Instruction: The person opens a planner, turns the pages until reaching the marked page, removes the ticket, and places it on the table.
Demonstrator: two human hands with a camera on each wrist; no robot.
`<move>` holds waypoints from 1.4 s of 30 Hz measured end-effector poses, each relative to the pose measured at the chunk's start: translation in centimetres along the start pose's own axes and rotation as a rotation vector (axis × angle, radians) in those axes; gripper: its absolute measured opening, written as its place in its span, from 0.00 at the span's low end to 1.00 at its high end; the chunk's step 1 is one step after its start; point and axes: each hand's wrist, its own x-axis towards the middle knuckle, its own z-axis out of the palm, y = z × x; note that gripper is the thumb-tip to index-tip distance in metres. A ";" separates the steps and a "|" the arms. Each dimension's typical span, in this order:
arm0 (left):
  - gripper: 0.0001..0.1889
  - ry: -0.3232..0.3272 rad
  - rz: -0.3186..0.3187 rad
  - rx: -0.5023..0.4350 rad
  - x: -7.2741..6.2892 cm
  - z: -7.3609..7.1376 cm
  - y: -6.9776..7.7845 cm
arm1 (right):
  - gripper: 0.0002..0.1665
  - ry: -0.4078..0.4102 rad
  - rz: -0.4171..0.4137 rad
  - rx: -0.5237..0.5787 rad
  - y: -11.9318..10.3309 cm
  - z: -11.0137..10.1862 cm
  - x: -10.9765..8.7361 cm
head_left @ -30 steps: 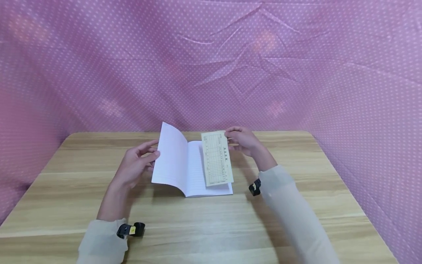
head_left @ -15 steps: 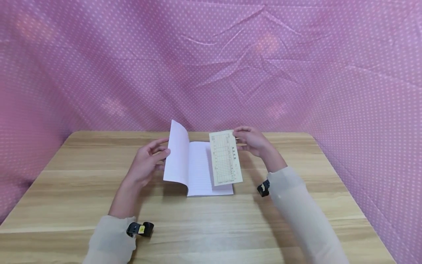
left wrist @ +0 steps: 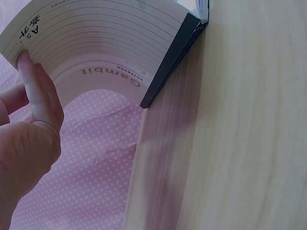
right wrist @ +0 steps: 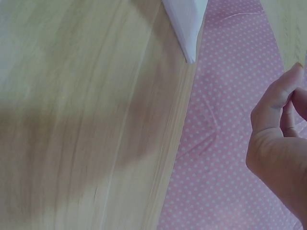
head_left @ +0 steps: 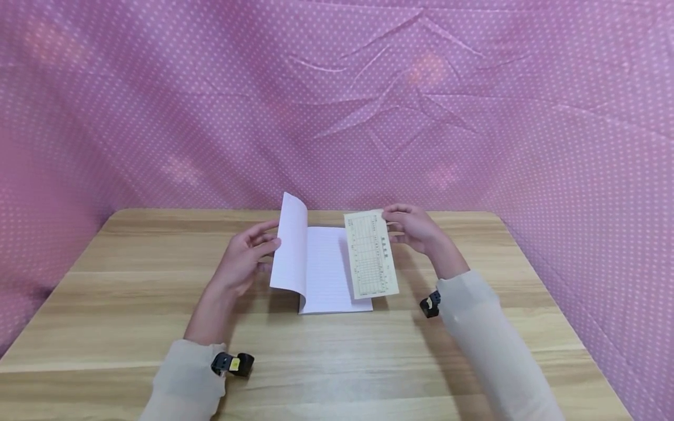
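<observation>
An open notebook (head_left: 327, 269) with lined white pages lies at the middle of the table. Its front cover and some pages are raised on the left, and my left hand (head_left: 244, 254) pinches their outer edge. From the left wrist view, the cover (left wrist: 115, 28) curves up from a dark spine and reads "Gambit NOTEBOOK". My right hand (head_left: 416, 229) pinches the upper right corner of a pale yellow printed slip (head_left: 371, 254), tilted over the notebook's right page. In the right wrist view, the slip (right wrist: 288, 28) shows only at the top right, at the fingertips.
A light wooden table (head_left: 337, 374) carries the notebook. Pink dotted cloth (head_left: 337, 117) hangs behind the table and along both its sides. Dark wrist cameras (head_left: 234, 365) sit at the cuffs of both beige sleeves.
My left hand has moved right, bringing the raised cover and pages more upright. My right hand has carried the slip to the right, uncovering more of the lined page.
</observation>
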 end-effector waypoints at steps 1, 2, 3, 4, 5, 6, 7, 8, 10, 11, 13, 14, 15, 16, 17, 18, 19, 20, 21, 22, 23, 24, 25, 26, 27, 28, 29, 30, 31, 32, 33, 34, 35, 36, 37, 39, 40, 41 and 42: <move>0.28 -0.001 -0.005 -0.009 0.1 0.0 -0.1 | 0.06 -0.001 0.004 0.007 0.0 -0.1 0.0; 0.28 -0.003 -0.009 -0.018 0.1 0.1 -0.1 | 0.06 -0.004 0.006 0.010 0.0 -0.3 0.0; 0.28 -0.005 -0.012 -0.026 0.2 0.1 -0.1 | 0.06 -0.007 0.007 0.012 0.0 -0.4 -0.1; 0.28 -0.007 -0.016 -0.033 0.3 0.2 -0.1 | 0.06 -0.012 0.009 0.013 -0.1 -0.5 -0.1; 0.28 -0.008 -0.018 -0.039 0.3 0.2 -0.2 | 0.06 -0.016 0.011 0.013 -0.1 -0.6 -0.1; 0.27 -0.010 -0.018 -0.044 0.4 0.3 -0.2 | 0.07 -0.019 0.012 0.011 -0.2 -0.7 -0.2; 0.27 -0.012 -0.019 -0.050 0.4 0.4 -0.2 | 0.07 -0.021 0.013 0.007 -0.3 -0.8 -0.3; 0.27 -0.013 -0.020 -0.055 0.4 0.6 -0.2 | 0.07 -0.024 0.012 -0.003 -0.4 -0.9 -0.4; 0.27 -0.013 -0.020 -0.060 0.4 0.8 -0.3 | 0.08 -0.026 0.011 -0.014 -0.5 -1.1 -0.5; 0.27 -0.013 -0.019 -0.061 0.4 0.9 -0.4 | 0.08 -0.024 0.011 -0.016 -0.5 -1.2 -0.5; 0.27 -0.017 -0.022 -0.065 0.5 1.2 -0.5 | 0.07 -0.021 0.011 -0.018 -0.4 -1.5 -0.6; 0.27 -0.020 -0.024 -0.066 0.5 1.4 -0.6 | 0.07 -0.020 0.012 -0.017 -0.3 -1.7 -0.6; 0.27 -0.023 -0.026 -0.069 0.6 1.5 -0.7 | 0.07 -0.018 0.014 -0.014 -0.3 -1.8 -0.6; 0.27 -0.024 -0.028 -0.073 0.6 1.7 -0.8 | 0.06 -0.018 0.016 -0.012 -0.2 -2.0 -0.6; 0.27 -0.023 -0.030 -0.078 0.7 1.8 -0.9 | 0.06 -0.017 0.017 -0.009 -0.1 -2.1 -0.6; 0.27 -0.026 -0.032 -0.082 0.7 2.0 -1.0 | 0.05 -0.017 0.018 -0.007 -0.1 -2.2 -0.6; 0.27 -0.027 -0.035 -0.086 0.8 2.1 -1.0 | 0.05 -0.019 0.019 -0.004 0.0 -2.3 -0.6; 0.28 -0.029 -0.035 -0.087 0.9 2.3 -1.1 | 0.05 -0.019 0.018 -0.005 0.0 -2.4 -0.6; 0.27 -0.027 -0.037 -0.089 0.9 2.5 -1.2 | 0.05 -0.019 0.018 -0.004 0.1 -2.5 -0.6; 0.27 -0.027 -0.038 -0.088 1.0 2.7 -1.3 | 0.05 -0.019 0.018 -0.004 0.2 -2.6 -0.6; 0.27 -0.029 -0.039 -0.087 1.0 2.9 -1.3 | 0.05 -0.018 0.019 -0.002 0.2 -2.7 -0.6; 0.28 -0.031 -0.040 -0.085 1.1 3.1 -1.4 | 0.05 -0.018 0.020 -0.003 0.3 -2.8 -0.6; 0.28 -0.032 -0.041 -0.083 1.1 3.3 -1.5 | 0.05 -0.015 0.022 -0.001 0.3 -2.9 -0.6; 0.27 -0.031 -0.042 -0.081 1.2 3.5 -1.5 | 0.05 -0.012 0.024 0.000 0.4 -3.0 -0.7; 0.27 -0.030 -0.043 -0.080 1.3 3.7 -1.6 | 0.05 -0.010 0.026 0.001 0.4 -3.1 -0.7; 0.28 -0.030 -0.044 -0.077 1.3 3.9 -1.6 | 0.05 -0.010 0.027 0.001 0.5 -3.3 -0.7; 0.28 -0.030 -0.044 -0.076 1.4 4.0 -1.7 | 0.06 -0.009 0.028 0.000 0.5 -3.4 -0.8; 0.28 -0.029 -0.044 -0.074 1.5 4.1 -1.8 | 0.06 -0.008 0.029 0.002 0.6 -3.5 -0.8; 0.27 -0.029 -0.044 -0.072 1.5 4.2 -1.8 | 0.06 -0.006 0.031 0.004 0.6 -3.6 -0.8; 0.27 -0.028 -0.046 -0.071 1.6 4.3 -1.9 | 0.06 -0.005 0.033 0.006 0.7 -3.7 -0.8; 0.27 -0.028 -0.047 -0.069 1.6 4.4 -2.0 | 0.06 -0.005 0.033 0.006 0.7 -3.8 -0.8; 0.27 -0.027 -0.048 -0.068 1.7 4.5 -2.0 | 0.06 -0.004 0.034 0.007 0.7 -3.8 -0.8; 0.27 -0.027 -0.050 -0.066 1.7 4.6 -2.1 | 0.06 -0.004 0.035 0.006 0.8 -3.9 -0.8; 0.27 -0.028 -0.052 -0.063 1.7 4.7 -2.2 | 0.06 -0.006 0.035 0.004 0.8 -4.0 -0.8; 0.27 -0.032 -0.054 -0.061 1.8 4.8 -2.2 | 0.07 -0.005 0.035 0.002 0.8 -4.0 -0.8; 0.27 -0.042 -0.056 -0.054 1.9 5.1 -2.4 | 0.07 -0.004 0.035 -0.005 0.9 -4.2 -0.8; 0.27 -0.050 -0.057 -0.055 1.9 5.3 -2.5 | 0.08 -0.006 0.036 -0.008 1.0 -4.3 -0.8; 0.28 -0.059 -0.058 -0.053 2.0 5.4 -2.6 | 0.08 -0.005 0.039 -0.011 1.0 -4.4 -0.8; 0.28 -0.065 -0.060 -0.051 2.1 5.5 -2.7 | 0.08 -0.004 0.045 -0.015 1.1 -4.6 -0.8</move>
